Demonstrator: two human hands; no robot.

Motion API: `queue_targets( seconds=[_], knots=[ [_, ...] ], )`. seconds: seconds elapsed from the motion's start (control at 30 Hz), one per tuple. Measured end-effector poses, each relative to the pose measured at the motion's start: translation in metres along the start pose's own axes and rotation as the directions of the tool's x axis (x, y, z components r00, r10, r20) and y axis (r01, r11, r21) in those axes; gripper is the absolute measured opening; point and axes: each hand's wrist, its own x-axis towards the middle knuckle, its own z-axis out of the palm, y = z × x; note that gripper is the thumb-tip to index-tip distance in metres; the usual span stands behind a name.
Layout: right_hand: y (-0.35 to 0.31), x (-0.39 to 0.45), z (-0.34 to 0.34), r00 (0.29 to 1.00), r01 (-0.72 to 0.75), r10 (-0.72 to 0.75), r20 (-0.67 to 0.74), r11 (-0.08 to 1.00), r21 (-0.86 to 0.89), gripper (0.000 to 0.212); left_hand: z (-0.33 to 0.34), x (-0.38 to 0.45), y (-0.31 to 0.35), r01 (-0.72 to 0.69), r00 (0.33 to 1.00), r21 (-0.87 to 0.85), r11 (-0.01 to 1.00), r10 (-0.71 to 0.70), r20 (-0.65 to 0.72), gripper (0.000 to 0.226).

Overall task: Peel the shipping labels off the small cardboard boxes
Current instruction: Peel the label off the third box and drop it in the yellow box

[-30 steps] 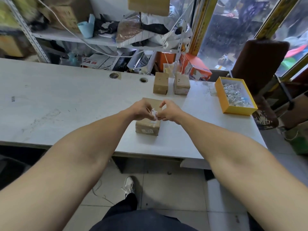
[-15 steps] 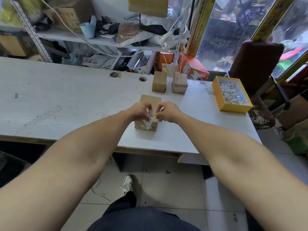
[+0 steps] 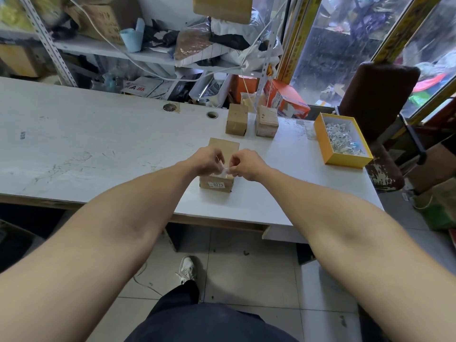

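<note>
Standing at the white table (image 3: 98, 144), you have the small cardboard box (image 3: 217, 182) near its front edge, two more boxes (image 3: 237, 119) farther back. Your left hand (image 3: 204, 161) and right hand (image 3: 244, 164) meet above it, both pinched on a crumpled scrap of label (image 3: 224, 172). It looks thin and tear-prone; grip near the stuck edge.

**Scuffed white bench, a few boxes on it**

The bench (image 3: 98, 144) is a pale, scratched-up slab with two round cable holes near the back edge. Sitting on it: one small cardboard box (image 3: 217, 185) up front with a sticker reading 0275, two more small boxes (image 3: 236, 119) side by side further back, and a yellow tray (image 3: 345, 161) full of crumpled scraps off right.
</note>
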Motion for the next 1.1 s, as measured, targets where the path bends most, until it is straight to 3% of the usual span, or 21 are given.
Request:
queue_targets(
  seconds=[0.17, 0.33, 0.43, 0.67, 0.77, 0.83, 0.97, 1.1],
  knots=[
    [-0.002, 0.002, 0.003, 0.999, -0.027, 0.029, -0.016, 0.996, 0.085, 0.025, 0.000, 0.002, 0.000, -0.022, 0.999, -0.048, 0.999, 0.019, -0.045, 0.013],
    [0.001, 0.005, 0.005, 0.996, -0.070, 0.076, -0.049, 0.990, 0.121, 0.018, 0.002, 0.002, -0.004, 0.028, 0.999, -0.143, 0.989, -0.024, 0.029, 0.036],
    [0.004, 0.004, 0.009, 0.997, -0.071, 0.074, -0.026, 0.991, 0.113, 0.015, 0.005, 0.003, -0.006, 0.061, 0.997, -0.189, 0.980, -0.069, -0.034, 0.035],
    [0.000, 0.011, 0.013, 0.999, -0.041, 0.037, 0.033, 0.990, 0.139, 0.026, 0.003, 0.015, -0.009, -0.005, 0.992, 0.008, 1.000, 0.005, -0.122, 0.016],
    [-0.005, 0.021, 0.009, 0.999, -0.009, 0.008, 0.038, 0.999, 0.042, 0.031, -0.002, 0.024, -0.010, 0.003, 0.984, 0.093, 0.996, 0.014, -0.180, 0.013],
    [-0.006, 0.031, 0.005, 1.000, -0.015, 0.015, 0.027, 1.000, -0.001, 0.025, -0.009, 0.032, -0.013, 0.010, 0.984, 0.073, 0.997, 0.004, -0.180, 0.010],
    [-0.009, 0.049, -0.005, 0.999, -0.041, 0.041, -0.004, 0.997, 0.071, 0.013, -0.022, 0.050, -0.017, -0.056, 0.979, -0.017, 0.998, 0.051, -0.195, 0.007],
    [-0.015, 0.066, -0.012, 0.995, -0.086, 0.087, -0.056, 0.996, 0.028, 0.014, -0.033, 0.068, -0.015, -0.096, 0.990, -0.079, 0.992, 0.087, -0.111, 0.004]
  ],
)
